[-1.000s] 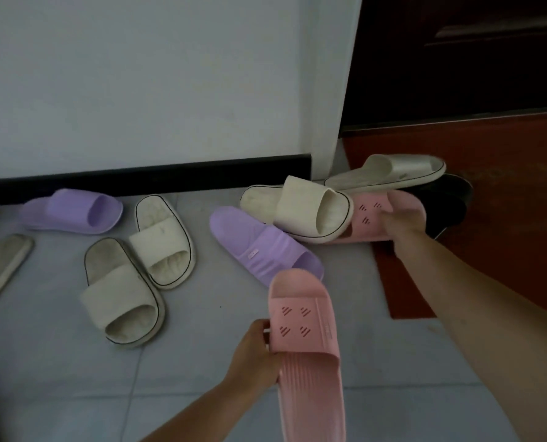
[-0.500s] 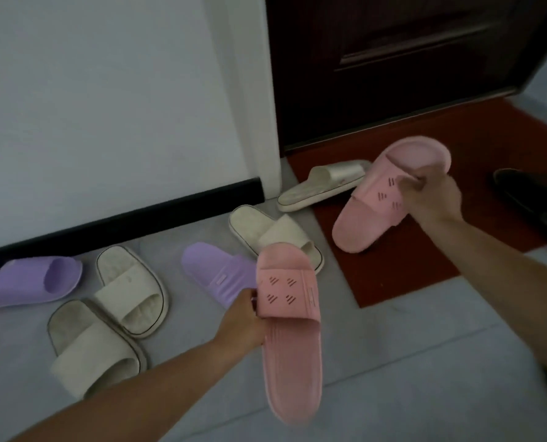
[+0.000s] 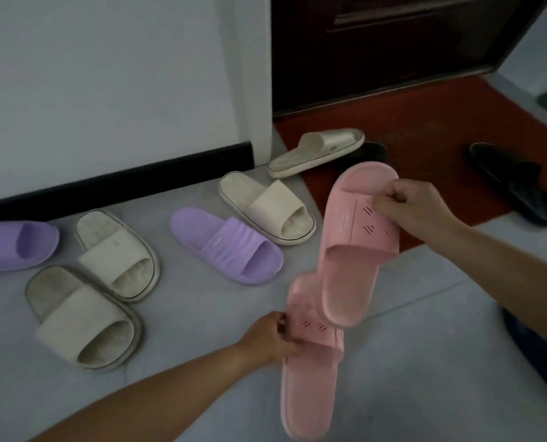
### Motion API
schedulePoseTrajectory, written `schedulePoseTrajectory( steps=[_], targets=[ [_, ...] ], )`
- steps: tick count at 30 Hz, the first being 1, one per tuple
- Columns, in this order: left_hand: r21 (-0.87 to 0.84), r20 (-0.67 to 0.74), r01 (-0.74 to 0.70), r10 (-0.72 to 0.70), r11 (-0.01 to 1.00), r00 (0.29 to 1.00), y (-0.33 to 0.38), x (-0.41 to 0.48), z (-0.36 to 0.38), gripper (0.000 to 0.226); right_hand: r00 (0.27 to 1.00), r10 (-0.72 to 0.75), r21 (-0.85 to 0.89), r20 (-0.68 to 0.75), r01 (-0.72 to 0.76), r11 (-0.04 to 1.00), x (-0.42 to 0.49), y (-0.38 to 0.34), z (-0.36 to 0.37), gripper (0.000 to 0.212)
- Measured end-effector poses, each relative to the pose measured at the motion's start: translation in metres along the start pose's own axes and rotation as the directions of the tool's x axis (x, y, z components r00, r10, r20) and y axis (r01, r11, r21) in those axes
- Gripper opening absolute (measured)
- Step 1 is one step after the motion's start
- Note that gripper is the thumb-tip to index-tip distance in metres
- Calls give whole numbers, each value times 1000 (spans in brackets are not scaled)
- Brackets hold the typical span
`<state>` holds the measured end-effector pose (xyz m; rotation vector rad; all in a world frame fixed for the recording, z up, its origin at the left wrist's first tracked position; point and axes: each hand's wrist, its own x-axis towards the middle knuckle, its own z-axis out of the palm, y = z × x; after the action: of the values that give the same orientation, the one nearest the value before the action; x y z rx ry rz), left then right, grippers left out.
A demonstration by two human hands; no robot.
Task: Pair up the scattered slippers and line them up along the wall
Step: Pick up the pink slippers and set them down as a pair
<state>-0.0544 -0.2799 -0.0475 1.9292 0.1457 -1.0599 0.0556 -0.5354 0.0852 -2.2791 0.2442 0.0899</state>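
Two pink slippers are held above the floor [image 3: 425,362], one per hand. Left hand [image 3: 267,338] grip is closed on the strap edge of the lower pink slipper [image 3: 310,371]; right hand [image 3: 415,207] grip pinches the strap of the upper pink slipper [image 3: 352,250], whose heel overlaps the lower one. Both appear light, flexible foam; the strap is the best hold. Placement along the wall [image 3: 106,74] is not yet done.
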Motion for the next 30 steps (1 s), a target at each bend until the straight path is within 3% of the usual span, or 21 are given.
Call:
schedulePoseTrajectory(
  steps=[5,7,9,11,13,15,18,21,24,26,28,30],
  targets=[
    [134,35,48,-53,990,998,-22,-38,-50,67,985,24,182,170,-55,982,-12,-27,48,16],
    [267,94,77,-106,961,990,-31,-54,-81,51,953,16,219,304,-86,972,-25,-35,81,20],
    [330,42,133,-156,934,987,-36,-63,-106,33,911,-14,203,411,-77,976,-38,-39,114,24],
    [201,-158,198,-168,959,973,-40,-63,-117,26,867,-41,117,497,-20,993,-50,-35,144,26],
    [-49,-293,202,-207,978,933,-46,-62,-113,17,816,-49,-25,575,77,997,-62,-27,167,29],
    [-187,-188,208,-243,960,952,-55,-61,-94,21,784,-68,-125,617,183,975,-69,-13,182,30],
    [13,-40,166,-166,986,985,-65,-58,-64,56,800,-95,-216,593,272,938,-69,-4,182,8],
    [372,-111,70,-30,925,993,-65,-46,-58,76,838,-93,-415,538,359,836,-63,18,171,26],
    [479,-210,105,-2,872,978,-57,-35,-61,85,849,82,-485,523,217,847,-62,40,162,36],
    [574,-250,58,107,817,962,-52,-29,-62,99,825,175,-481,537,129,867,-65,45,159,55],
    [698,-207,-60,282,714,937,-46,-22,-61,104,814,173,-474,554,138,869,-67,47,158,72],
    [758,-107,-148,346,635,932,-39,-15,-58,101,799,133,-445,586,181,877,-69,48,157,79]
  ],
)
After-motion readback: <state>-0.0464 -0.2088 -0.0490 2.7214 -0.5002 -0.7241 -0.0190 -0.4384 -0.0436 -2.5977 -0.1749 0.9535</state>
